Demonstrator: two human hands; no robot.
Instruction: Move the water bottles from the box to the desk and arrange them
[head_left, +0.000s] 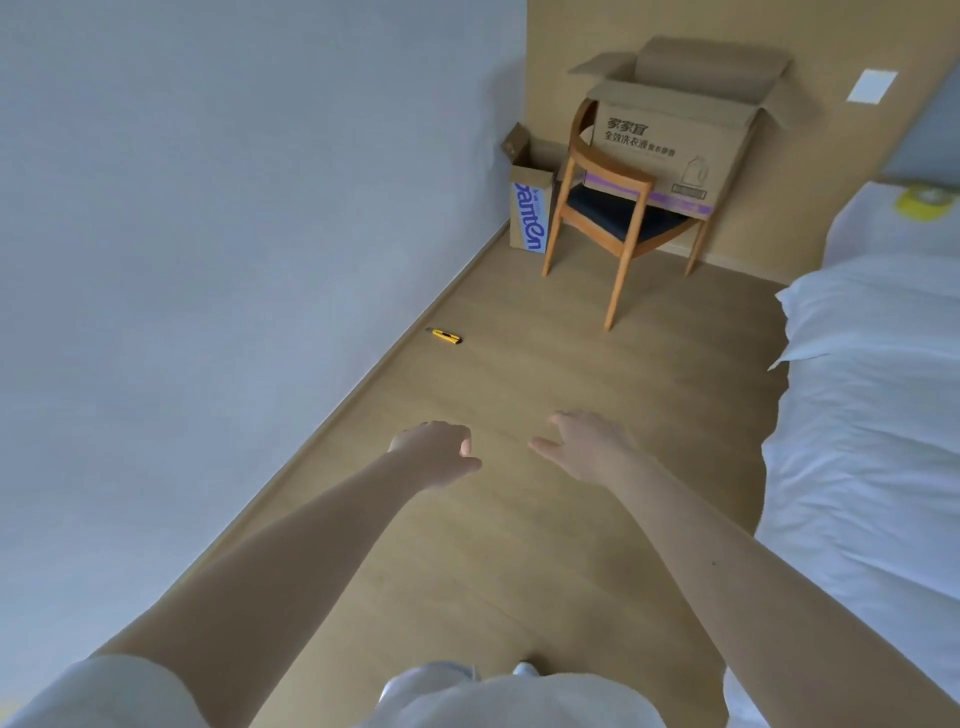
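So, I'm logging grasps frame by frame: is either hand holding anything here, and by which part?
Nothing is held. The left hand and right hand both hover empty over the light wooden floor.

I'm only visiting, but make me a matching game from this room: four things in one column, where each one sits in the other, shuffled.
1. yellow utility knife
2. large cardboard box
3. narrow Ganten box
4. yellow tape roll

A. on the wooden chair
B. on white bedding, far right
C. on the floor beside the left wall
D. standing in the corner beside the chair

Pairs: 1-C, 2-A, 3-D, 4-B.
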